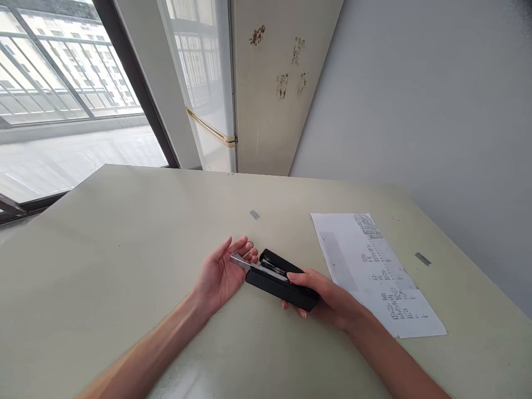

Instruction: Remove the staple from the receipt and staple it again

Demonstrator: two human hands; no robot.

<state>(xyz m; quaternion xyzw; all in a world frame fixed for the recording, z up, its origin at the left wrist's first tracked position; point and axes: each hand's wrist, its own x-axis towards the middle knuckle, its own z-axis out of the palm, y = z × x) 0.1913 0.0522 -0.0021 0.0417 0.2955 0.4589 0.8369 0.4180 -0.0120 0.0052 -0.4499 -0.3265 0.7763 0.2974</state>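
A black stapler (282, 291) is gripped at its rear end by my right hand (322, 293), the thumb on top and fingertips showing below. Its top cover is swung away from the base, and a metal rail (240, 260) juts out to the left. My left hand (222, 274) lies palm up beside the rail's end, fingers apart and slightly curled. I see nothing held in it, though the rail hides part of the fingers.
A printed sheet of paper (344, 249) lies to the right, partly under my right forearm. Small grey strips, one beyond the stapler (254, 214) and one right of the paper (423, 259), rest on the pale table (166, 221). A refrigerator (266, 127) stands behind.
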